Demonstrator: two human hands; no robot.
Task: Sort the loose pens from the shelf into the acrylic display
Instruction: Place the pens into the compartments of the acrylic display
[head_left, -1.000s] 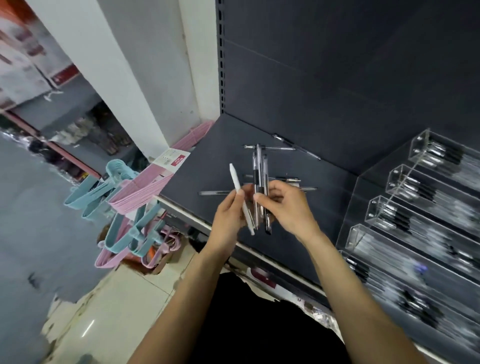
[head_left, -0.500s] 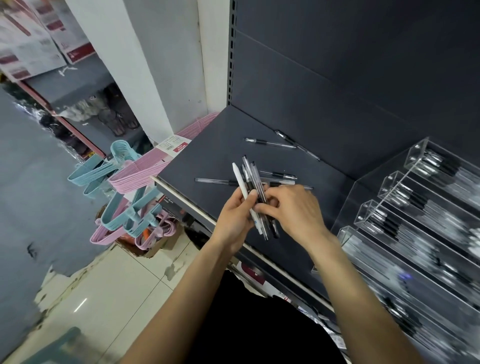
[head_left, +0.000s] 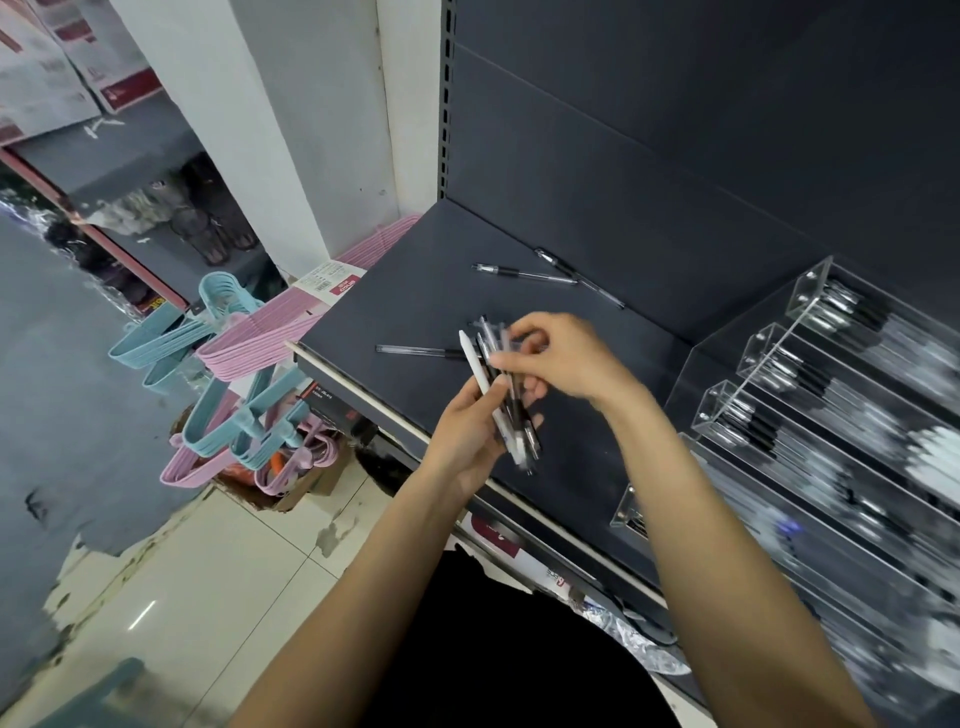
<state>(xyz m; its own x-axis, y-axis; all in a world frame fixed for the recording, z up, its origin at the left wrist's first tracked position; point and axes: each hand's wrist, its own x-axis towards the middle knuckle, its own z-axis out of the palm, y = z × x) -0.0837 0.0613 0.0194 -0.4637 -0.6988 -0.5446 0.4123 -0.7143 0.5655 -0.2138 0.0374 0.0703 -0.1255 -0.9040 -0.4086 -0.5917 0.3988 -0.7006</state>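
The left hand (head_left: 470, 434) now grips the bundle of pens (head_left: 506, 397) alone, one white among dark ones, count unclear from blur. The right hand (head_left: 563, 358), which earlier pinched the bundle, has lifted to its 12 o'clock end, fingers curled around the tips. Three loose pens (head_left: 524, 274) lie on the dark shelf (head_left: 415, 291). The acrylic display (head_left: 810, 374) stands at 3 o'clock, four tiers visible.
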